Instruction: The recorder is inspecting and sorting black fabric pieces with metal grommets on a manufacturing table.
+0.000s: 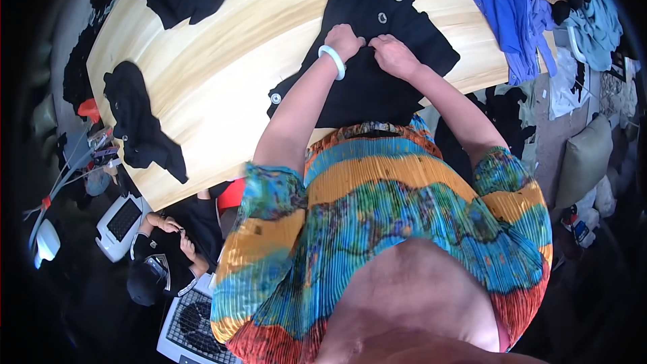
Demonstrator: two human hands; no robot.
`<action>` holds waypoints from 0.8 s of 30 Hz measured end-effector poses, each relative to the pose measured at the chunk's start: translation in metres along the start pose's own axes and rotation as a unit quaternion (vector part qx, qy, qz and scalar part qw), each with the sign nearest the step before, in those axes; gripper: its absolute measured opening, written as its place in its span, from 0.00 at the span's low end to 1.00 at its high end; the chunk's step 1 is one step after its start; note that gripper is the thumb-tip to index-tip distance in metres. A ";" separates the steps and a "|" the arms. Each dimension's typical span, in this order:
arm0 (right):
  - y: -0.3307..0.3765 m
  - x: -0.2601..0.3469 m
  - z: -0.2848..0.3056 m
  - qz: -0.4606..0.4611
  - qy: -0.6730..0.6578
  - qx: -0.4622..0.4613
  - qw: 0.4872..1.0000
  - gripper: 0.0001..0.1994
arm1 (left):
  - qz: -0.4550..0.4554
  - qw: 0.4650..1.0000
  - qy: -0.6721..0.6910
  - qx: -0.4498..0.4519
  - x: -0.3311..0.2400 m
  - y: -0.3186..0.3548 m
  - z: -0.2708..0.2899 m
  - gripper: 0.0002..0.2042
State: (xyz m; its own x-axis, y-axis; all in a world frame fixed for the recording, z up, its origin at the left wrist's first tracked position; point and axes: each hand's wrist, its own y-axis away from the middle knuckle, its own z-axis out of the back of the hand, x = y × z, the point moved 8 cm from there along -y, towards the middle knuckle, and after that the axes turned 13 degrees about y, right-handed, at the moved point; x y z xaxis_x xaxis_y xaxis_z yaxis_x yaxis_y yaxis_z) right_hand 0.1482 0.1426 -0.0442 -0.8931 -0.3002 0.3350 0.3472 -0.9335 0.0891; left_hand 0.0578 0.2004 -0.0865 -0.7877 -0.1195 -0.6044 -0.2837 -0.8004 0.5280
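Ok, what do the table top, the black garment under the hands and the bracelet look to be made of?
The table top looks like pale wood or wood-look laminate: streaky grain, satin sheen. The black garment seems a soft matte woven or knit cloth that creases, with round silvery buttons, likely metal or plastic. The bracelet on the left hand is smooth, pale and glossy, maybe stone, glass or plastic.

garment (367, 87) on table (222, 61) | left hand (345, 40) beside right hand (392, 56)
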 end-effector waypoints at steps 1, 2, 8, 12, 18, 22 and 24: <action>-0.002 0.000 -0.001 -0.003 0.000 0.000 1.000 0.06 | -0.001 1.000 -0.001 0.003 0.000 -0.001 -0.003 0.19; -0.003 -0.001 -0.001 -0.013 -0.018 -0.011 1.000 0.06 | -0.007 1.000 -0.012 0.000 0.000 -0.002 -0.004 0.19; -0.006 -0.007 -0.002 -0.038 -0.048 -0.019 0.998 0.07 | -0.025 0.999 0.016 0.011 0.000 0.000 -0.009 0.21; -0.010 -0.002 0.007 -0.048 -0.077 -0.037 0.995 0.07 | -0.024 0.976 0.214 0.020 0.018 -0.001 -0.010 0.25; -0.011 -0.002 0.011 -0.064 -0.047 -0.049 0.996 0.08 | 0.042 0.955 0.291 0.036 0.016 0.001 -0.008 0.31; -0.016 0.000 0.002 -0.049 -0.045 -0.015 0.998 0.10 | 0.062 0.935 0.347 0.036 0.022 0.006 -0.008 0.29; -0.013 0.001 0.005 -0.060 -0.031 -0.034 0.997 0.11 | 0.004 0.978 0.205 0.032 0.017 -0.001 -0.004 0.17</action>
State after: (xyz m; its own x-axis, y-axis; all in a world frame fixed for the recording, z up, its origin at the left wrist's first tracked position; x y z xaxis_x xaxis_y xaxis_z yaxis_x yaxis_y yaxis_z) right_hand 0.1440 0.1555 -0.0406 -0.9071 -0.1739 0.3833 0.2162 -0.9738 0.0699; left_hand 0.0468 0.1966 -0.0992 -0.5078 -0.3614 -0.7820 -0.3234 -0.7613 0.5619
